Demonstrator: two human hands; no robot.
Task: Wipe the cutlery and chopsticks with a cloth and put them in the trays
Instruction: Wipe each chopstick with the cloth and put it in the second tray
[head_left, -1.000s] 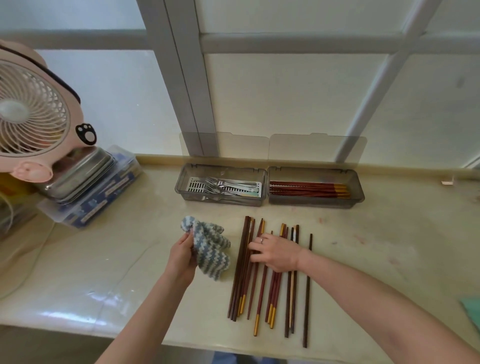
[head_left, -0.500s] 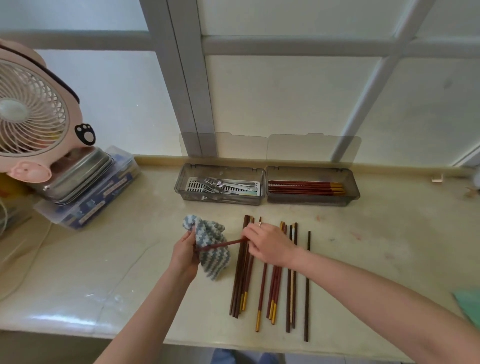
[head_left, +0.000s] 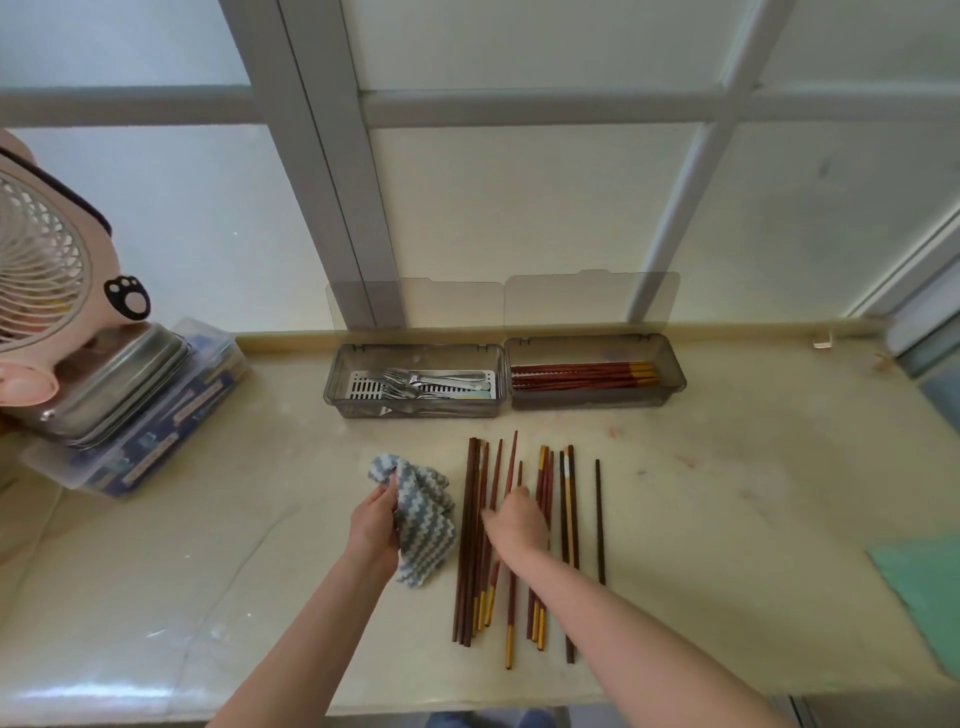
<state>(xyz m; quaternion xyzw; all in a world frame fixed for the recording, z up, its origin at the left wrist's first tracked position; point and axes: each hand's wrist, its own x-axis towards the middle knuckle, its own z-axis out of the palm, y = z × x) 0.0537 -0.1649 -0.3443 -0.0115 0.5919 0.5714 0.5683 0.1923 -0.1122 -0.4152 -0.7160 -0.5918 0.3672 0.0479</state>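
Left hand (head_left: 371, 525) grips cloth (head_left: 423, 525); right hand (head_left: 517, 522), blurred, grasp unclear, over loose chopsticks (head_left: 468, 545); risk: a careless pick nudges round sticks, rolling them off counter (head_left: 727, 519).

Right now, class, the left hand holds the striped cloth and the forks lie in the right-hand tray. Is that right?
No. The head view shows the forks in the left tray; the right tray holds chopsticks. The left hand does hold the striped cloth.
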